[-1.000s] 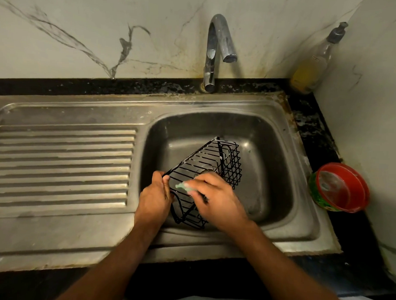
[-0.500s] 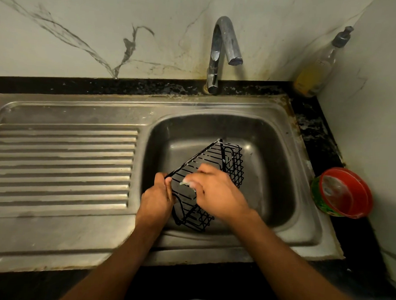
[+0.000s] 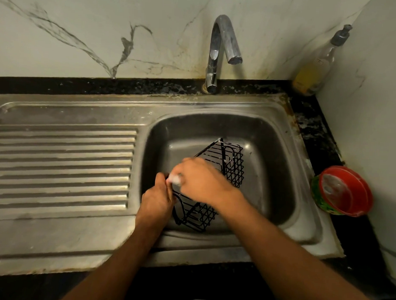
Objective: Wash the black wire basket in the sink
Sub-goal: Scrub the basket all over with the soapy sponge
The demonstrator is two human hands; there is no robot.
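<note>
Both bare forearms reach forward from the lower edge and converge. The left hand (image 3: 156,199) has its fingers curled around the near left edge of the black wire basket (image 3: 233,165), knuckles up. The right hand (image 3: 202,180) lies palm down over the basket, crossing toward the left, its fingertips (image 3: 176,175) blurred and pinching a small pale scrubber (image 3: 174,178) just beside the left thumb.

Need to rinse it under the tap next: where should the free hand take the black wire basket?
Probably the bare far end of the black wire basket, reached from the right: it juts up, tilted, beyond both hands. Left hand already holds the near-left rim; right hand covers the middle.
</note>
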